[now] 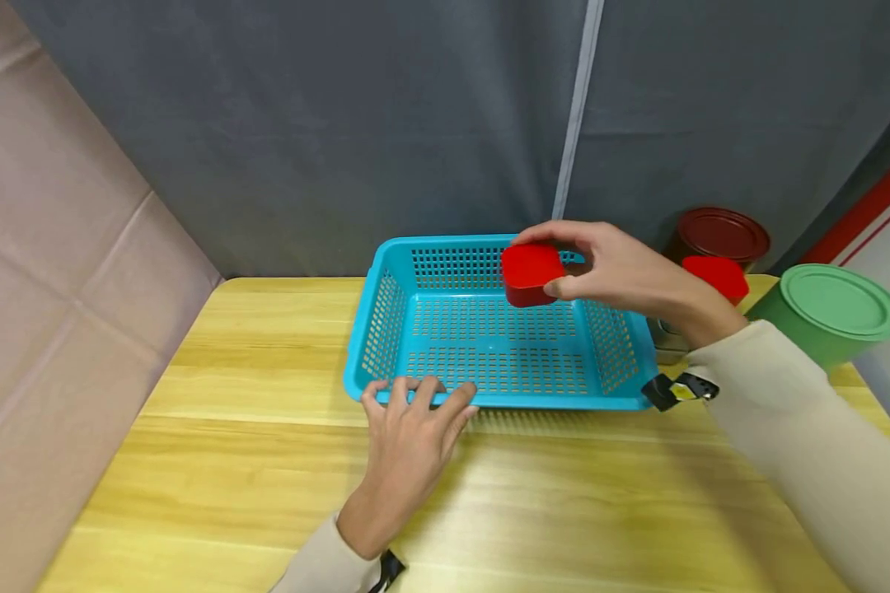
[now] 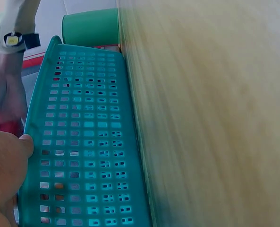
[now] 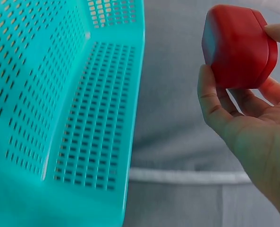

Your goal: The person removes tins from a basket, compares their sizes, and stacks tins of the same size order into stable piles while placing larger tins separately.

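Observation:
A blue plastic basket [image 1: 564,402] with slotted walls and floor stands on the wooden table; no object shows inside it. My left hand [image 1: 408,441] grips its near rim toward the left, fingers curled over the edge. Above the basket's far right part, my right hand [image 1: 623,268] holds a small red tin [image 1: 530,276] with rounded corners. In the right wrist view the thumb presses one end of the red tin [image 3: 236,47] while the fingers support it from the other side. It is held higher than the basket's rim in that view.
Right of the basket stand a green lidded canister [image 1: 838,305], a dark red round canister [image 1: 723,235] and another red-topped container [image 1: 715,276], partly behind my right forearm. A grey curtain [image 1: 341,140] hangs behind the table [image 1: 267,354]. A beige padded wall [image 1: 67,288] borders the left side.

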Tool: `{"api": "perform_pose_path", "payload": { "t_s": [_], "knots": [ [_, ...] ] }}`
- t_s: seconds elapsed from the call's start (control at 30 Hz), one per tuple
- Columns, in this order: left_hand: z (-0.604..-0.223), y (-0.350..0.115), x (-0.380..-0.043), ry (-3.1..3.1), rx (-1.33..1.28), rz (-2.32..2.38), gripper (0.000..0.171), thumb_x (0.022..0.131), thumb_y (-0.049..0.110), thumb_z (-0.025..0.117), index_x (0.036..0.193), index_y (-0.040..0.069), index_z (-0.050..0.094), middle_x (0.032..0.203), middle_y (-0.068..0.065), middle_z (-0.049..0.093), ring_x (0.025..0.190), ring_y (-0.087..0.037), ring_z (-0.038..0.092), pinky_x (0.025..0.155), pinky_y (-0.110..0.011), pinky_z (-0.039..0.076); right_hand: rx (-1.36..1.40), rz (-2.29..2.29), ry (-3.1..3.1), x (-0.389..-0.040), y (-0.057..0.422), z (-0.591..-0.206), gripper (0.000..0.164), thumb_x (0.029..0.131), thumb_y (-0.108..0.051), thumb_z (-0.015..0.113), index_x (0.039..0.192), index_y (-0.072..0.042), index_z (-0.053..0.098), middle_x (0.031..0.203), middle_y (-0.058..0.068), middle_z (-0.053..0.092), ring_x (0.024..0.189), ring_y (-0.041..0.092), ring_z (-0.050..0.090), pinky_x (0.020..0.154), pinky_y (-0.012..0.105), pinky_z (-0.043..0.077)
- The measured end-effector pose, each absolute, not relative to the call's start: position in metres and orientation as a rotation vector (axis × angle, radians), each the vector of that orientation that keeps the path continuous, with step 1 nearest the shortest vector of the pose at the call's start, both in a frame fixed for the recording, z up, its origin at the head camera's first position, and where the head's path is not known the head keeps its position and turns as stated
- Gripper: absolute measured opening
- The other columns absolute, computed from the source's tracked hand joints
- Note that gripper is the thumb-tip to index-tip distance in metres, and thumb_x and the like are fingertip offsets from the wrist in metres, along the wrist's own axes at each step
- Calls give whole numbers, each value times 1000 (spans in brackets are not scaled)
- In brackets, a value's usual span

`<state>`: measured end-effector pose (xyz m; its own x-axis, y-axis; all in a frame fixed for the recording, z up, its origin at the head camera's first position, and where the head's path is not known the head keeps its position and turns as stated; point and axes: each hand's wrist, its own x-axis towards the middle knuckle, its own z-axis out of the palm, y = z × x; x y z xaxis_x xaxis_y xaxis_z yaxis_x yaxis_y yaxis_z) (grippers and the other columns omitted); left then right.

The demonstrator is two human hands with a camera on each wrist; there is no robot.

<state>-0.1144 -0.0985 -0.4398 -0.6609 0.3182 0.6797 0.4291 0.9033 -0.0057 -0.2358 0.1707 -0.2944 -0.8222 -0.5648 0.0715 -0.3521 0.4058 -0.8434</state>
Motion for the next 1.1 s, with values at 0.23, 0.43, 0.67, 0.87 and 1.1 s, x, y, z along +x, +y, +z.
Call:
{"api": "perform_pose_path", "payload": {
  "t_s": [0.23,0.43,0.67,0.87,1.1],
  "knots": [
    [-440,-99,-114,-2335,-538,-189,28,106,50,47,108,35,71,88,1,69,92,-29,66,88,-64,43,-678,-1280,2630,-221,219,-294,53,95,-7,66,144,-24,60,133,-2,60,104,21,57,71,28,55],
    [-440,-99,-113,-2339,-536,-187,26,105,49,51,108,35,72,88,1,70,93,-30,66,89,-64,43,-605,-1278,2722,-214,259,-297,54,98,-8,68,146,-29,58,126,-3,64,95,18,67,70,28,52],
    [-440,-99,-113,-2336,-532,-193,27,106,50,49,108,35,72,88,1,70,92,-30,66,89,-64,43,-536,-1323,2762,-209,288,-303,55,99,-3,64,148,-26,57,127,-7,65,99,10,69,73,24,57],
    [-440,-99,-113,-2343,-535,-194,19,99,47,60,108,35,72,89,1,70,93,-30,66,89,-63,42,-517,-1340,2833,-210,311,-309,60,97,4,61,150,-22,56,130,-16,64,99,1,67,76,12,53],
    [-440,-99,-113,-2337,-534,-196,19,100,47,59,108,35,72,88,1,70,92,-30,66,89,-63,42,-443,-1364,2865,-215,334,-319,59,97,5,57,148,-24,58,135,-24,56,106,-5,57,78,7,44]
  ]
}}
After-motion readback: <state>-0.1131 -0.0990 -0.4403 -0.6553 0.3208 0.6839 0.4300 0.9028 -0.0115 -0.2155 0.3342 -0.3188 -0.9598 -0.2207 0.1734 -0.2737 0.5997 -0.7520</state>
